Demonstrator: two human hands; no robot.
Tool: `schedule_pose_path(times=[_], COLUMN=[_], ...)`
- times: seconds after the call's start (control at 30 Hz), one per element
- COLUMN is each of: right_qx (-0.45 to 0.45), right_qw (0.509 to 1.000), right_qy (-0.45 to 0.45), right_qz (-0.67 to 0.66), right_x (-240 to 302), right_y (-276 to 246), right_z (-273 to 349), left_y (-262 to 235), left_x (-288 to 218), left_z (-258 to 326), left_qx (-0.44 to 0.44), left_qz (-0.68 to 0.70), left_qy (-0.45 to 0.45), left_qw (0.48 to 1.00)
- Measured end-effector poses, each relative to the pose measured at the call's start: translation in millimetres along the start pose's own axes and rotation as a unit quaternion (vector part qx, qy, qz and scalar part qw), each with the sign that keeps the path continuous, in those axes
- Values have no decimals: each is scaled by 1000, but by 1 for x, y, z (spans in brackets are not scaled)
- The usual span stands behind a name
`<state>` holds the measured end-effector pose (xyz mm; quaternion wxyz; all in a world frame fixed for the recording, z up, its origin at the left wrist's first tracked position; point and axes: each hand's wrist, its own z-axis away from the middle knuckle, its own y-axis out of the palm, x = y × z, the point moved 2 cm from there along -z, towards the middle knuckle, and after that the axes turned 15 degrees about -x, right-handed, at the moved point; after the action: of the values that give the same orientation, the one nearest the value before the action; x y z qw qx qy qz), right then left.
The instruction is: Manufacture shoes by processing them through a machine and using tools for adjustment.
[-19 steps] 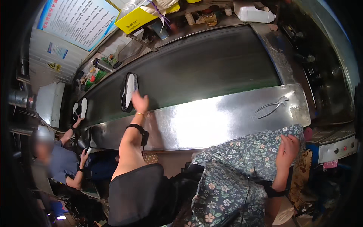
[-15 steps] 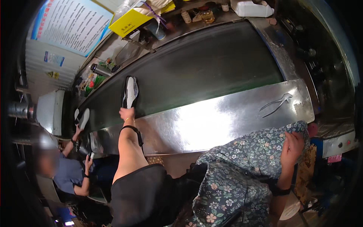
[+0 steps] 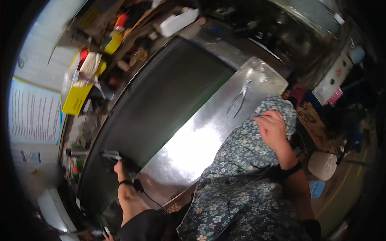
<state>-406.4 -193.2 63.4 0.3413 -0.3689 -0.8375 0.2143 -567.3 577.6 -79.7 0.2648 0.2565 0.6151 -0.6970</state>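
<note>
the two hands i am watching are well apart. the left hand (image 3: 118, 166) is at the near end of a dark shoe (image 3: 110, 154); blur hides the fingertips, so i cannot tell whether they are clamped on it or only touching. the right hand (image 3: 273, 130) rests on the flowered cloth (image 3: 225, 180), fingers loosely bent, nothing that i can see in them.

the shoe is toward the left end of the dark belt (image 3: 161, 88); i cannot tell if it lies flat or is slightly lifted. a pale face shows on it, sole or lining, i cannot say which. i judge it light enough for one hand, with soft sides that give under a squeeze and a stiffer bottom. it should not break, but a weak pinch could let it twist. i would take it by the near end, thumb on one side, fingers on the other.

beside the belt runs the shiny metal counter (image 3: 193, 148), with pliers (image 3: 244, 89) near its right end. beyond the belt i see a yellow box (image 3: 74, 100) and a white jug (image 3: 179, 22).
</note>
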Motion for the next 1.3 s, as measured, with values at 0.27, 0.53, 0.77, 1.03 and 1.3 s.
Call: schedule_pose_path(times=[0.27,0.53,0.77,1.03,1.3], right_qx=[-39,49,-305,-148,-135], right_qw=[999,891,919,988,987], right_qy=[12,275,157,-29,69], right_qz=[-13,-357,-194,30,-59], right_x=[-16,10,15,50,12], right_y=[-3,-40,-166,-194,-185], right_z=[19,-18,-10,20,24], left_y=[16,-45,-32,8,22], left_x=[-78,-143,-183,-216,-213], left_z=[194,377,578,739,739], left_qx=[281,491,750,805,635], left_qz=[113,269,115,221,269], left_qy=[24,65,458,132,466], left_qw=[953,826,464,534,555])
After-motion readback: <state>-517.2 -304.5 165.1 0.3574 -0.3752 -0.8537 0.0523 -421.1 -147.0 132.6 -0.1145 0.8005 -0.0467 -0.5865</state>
